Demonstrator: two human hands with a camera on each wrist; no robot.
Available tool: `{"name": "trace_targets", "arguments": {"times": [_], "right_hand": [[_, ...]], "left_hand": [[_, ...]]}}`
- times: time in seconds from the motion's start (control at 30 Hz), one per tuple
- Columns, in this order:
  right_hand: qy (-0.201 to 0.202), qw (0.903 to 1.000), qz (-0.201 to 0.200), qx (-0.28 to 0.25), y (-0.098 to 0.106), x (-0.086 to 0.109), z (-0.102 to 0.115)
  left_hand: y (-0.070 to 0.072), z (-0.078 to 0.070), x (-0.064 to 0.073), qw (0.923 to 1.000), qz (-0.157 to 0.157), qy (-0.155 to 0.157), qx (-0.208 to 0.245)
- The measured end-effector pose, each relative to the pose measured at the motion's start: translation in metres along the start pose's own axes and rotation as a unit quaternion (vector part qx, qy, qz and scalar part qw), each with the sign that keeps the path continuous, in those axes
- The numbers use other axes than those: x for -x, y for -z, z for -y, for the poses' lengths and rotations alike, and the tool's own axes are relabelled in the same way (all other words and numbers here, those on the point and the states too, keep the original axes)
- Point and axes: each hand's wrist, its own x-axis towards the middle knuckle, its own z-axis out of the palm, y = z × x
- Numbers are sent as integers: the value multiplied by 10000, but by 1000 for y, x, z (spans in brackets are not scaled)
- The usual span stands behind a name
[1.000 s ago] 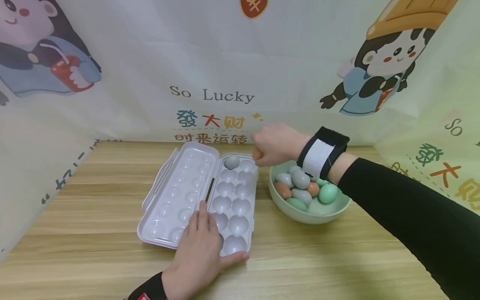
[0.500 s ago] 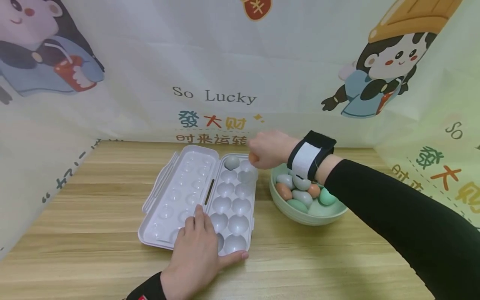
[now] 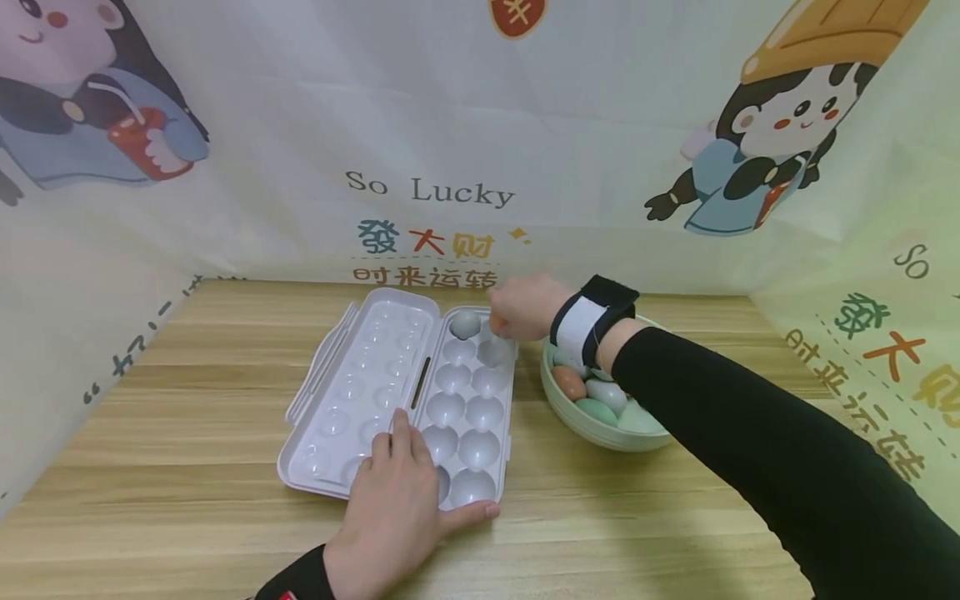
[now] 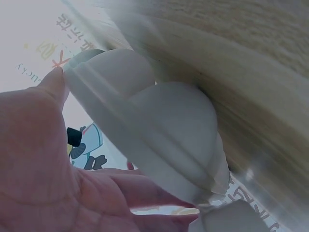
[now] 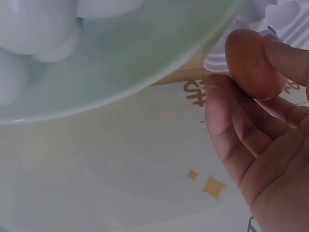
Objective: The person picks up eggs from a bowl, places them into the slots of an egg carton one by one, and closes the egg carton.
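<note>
A white plastic egg carton lies with its lid folded back to the left. One grey egg sits in the far left cup. My left hand rests across the carton's near end, fingers extended over the hinge side and thumb at the near right corner. Above the far right cup, my right hand pinches a brown egg between thumb and fingers, clearest in the right wrist view. Beneath the right wrist is a pale green bowl with grey, brown and green eggs, partly covered by the forearm.
The wooden table runs back to a printed white backdrop, which rises right behind the carton. The right forearm in its black sleeve crosses over the bowl's right side.
My right hand has moved left and slightly down with the brown egg, from beside the carton to above its far right cup. My left hand has stayed nearly still.
</note>
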Motion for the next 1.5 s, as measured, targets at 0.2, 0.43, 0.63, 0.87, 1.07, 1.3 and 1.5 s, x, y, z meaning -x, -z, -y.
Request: {"name": "trace_targets", "arguments": {"times": [0.2, 0.43, 0.63, 0.87, 1.07, 1.3, 1.5], "right_hand": [[-243, 9995, -10, 222, -9, -8, 10], [-520, 9967, -260, 574, -17, -11, 18], [-754, 9949, 26, 669, -17, -13, 21], [-748, 9954, 109, 588, -20, -20, 18], [-661, 9966, 154, 468, -23, -22, 15], [-759, 9958, 236, 458, -19, -21, 18], [-768, 9948, 156, 645, -23, -21, 17]], "left_hand": [[-1, 1, 1, 10000, 87, 35, -14], [-4, -1, 1, 10000, 36, -35, 24], [-2, 0, 1, 9998, 166, -65, 106], [-1, 0, 1, 9998, 44, -89, 168], [-1, -1, 2, 9998, 79, -54, 178], [2, -2, 2, 9990, 318, -93, 301], [7, -3, 4, 9958, 549, -206, 698]]}}
